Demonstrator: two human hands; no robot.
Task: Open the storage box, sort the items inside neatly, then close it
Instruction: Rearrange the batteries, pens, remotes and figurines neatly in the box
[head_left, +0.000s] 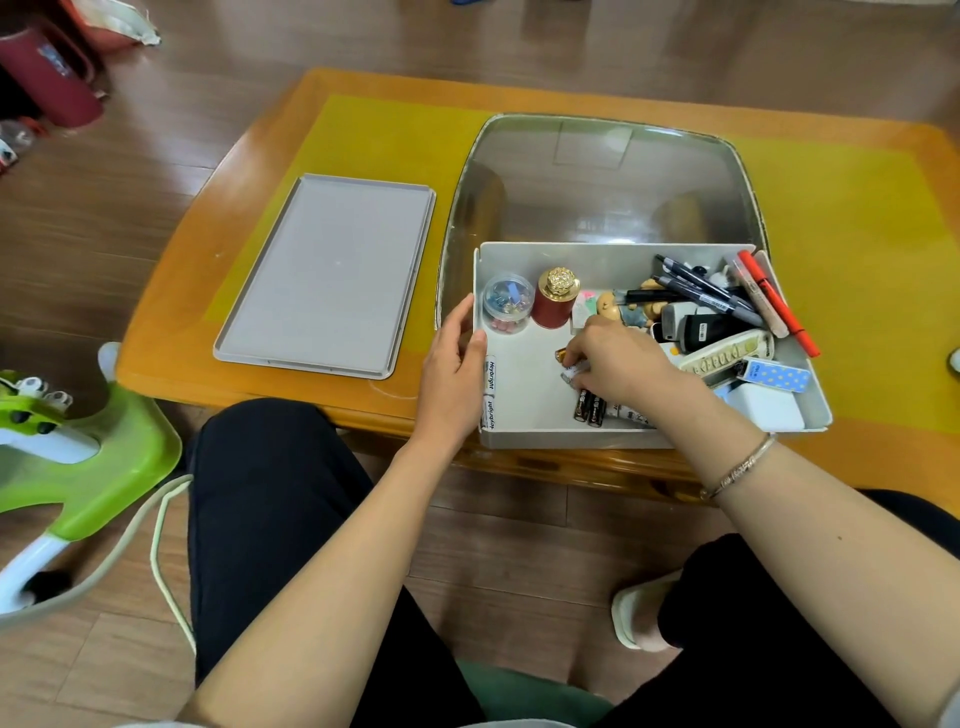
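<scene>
Storage box (524, 436), a white open rectangular bin, sits at the near edge of the orange wooden table (260, 171), its flat grey lid (327, 270) lying just left. The left hand (454, 364) grips the box's left wall; the right hand (618, 364), reaching palm-down inside, pinches a small battery (561, 355) with curled fingertips.

Wooden table (249, 171) sits ahead of me. Green plastic stool (98, 462) left of it, near corner. Dark red jug (47, 78) on the floor past its far-left corner.
</scene>
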